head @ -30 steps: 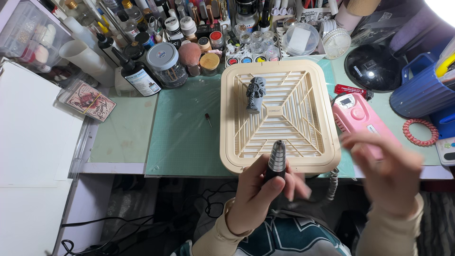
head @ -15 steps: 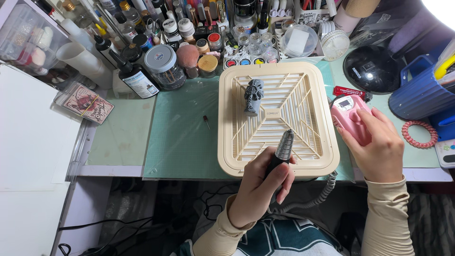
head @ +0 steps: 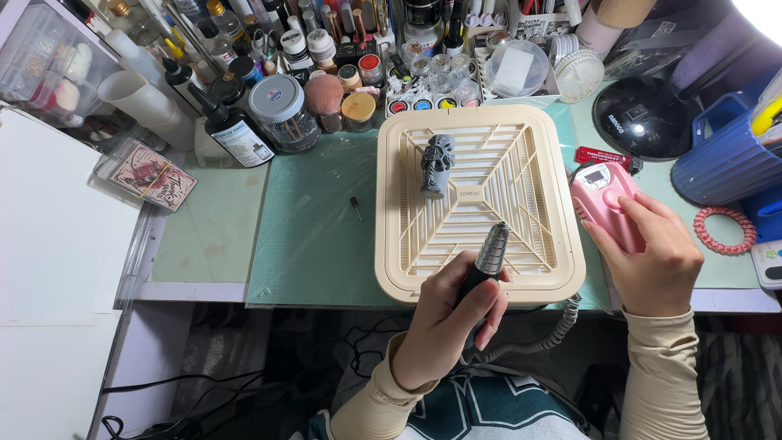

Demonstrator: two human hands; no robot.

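A crowded hobby desk fills the frame, with a green cutting mat (head: 318, 236) across its middle and rows of paint pots, bottles and jars along the upper edge.

The left hand (head: 444, 326), at lower centre, has its fingers curled tight around a rotary tool handpiece (head: 487, 259). The handpiece is slim, with a black grip under the fingers and a ribbed grey metal nose that points up and slightly right, over the near edge of a cream slatted dust-collector tray (head: 562, 269). A coiled grey cord (head: 538, 342) runs from below the hand toward the right.

The right hand (head: 656, 257), at centre right, lies with loosely bent fingers against the lower right side of a pink control box (head: 601, 191), thumb touching its near edge; it grips nothing fully. A grey skull-headed miniature (head: 437, 165) lies on the upper left part of the tray, well apart from both hands. A small dark bit (head: 356, 209) lies on the mat left of the tray.

Compared with a second ago, the right hand has gone from hovering blurred at the lower right, in front of the box, to resting on it. The handpiece is raised a little higher over the tray rim. The miniature lies where it was.
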